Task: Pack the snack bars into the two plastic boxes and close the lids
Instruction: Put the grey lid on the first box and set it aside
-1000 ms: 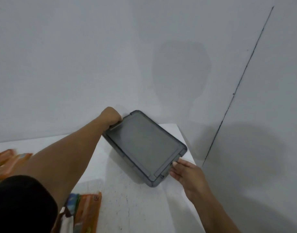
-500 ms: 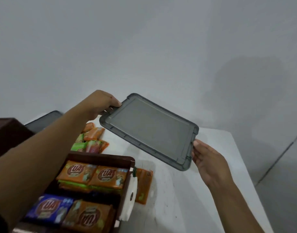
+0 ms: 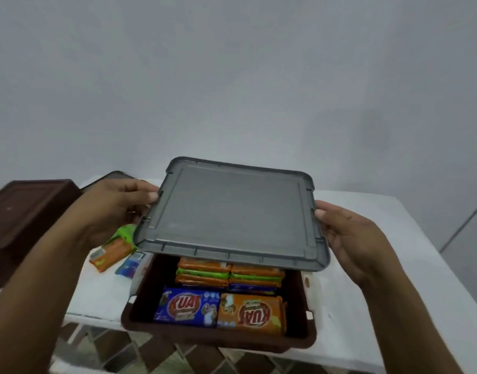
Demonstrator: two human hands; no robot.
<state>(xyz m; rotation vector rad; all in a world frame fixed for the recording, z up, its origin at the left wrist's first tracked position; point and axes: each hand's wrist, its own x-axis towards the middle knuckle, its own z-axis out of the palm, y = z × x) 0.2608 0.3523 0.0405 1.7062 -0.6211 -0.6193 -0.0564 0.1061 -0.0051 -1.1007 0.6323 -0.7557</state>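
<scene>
A grey plastic lid (image 3: 232, 211) hovers flat just above an open brown box (image 3: 218, 337) at the table's near edge. My left hand (image 3: 115, 209) grips the lid's left edge and my right hand (image 3: 348, 233) holds its right edge. The box holds stacked orange, green and blue snack bars (image 3: 221, 292); the lid hides the back part of the box. Loose bars, an orange one (image 3: 111, 255), a green one (image 3: 125, 233) and a blue one (image 3: 130, 264), lie on the table to the box's left.
A second brown box (image 3: 24, 220) stands at the left, seemingly upside down. Another dark lid (image 3: 107, 178) lies behind my left hand. The white table (image 3: 367, 265) meets a grey wall at the back. Patterned floor tiles show below the near edge.
Both hands carried the grey lid from the table's far right corner leftward, levelling it over the filled brown box. The view swung left and down with it.
</scene>
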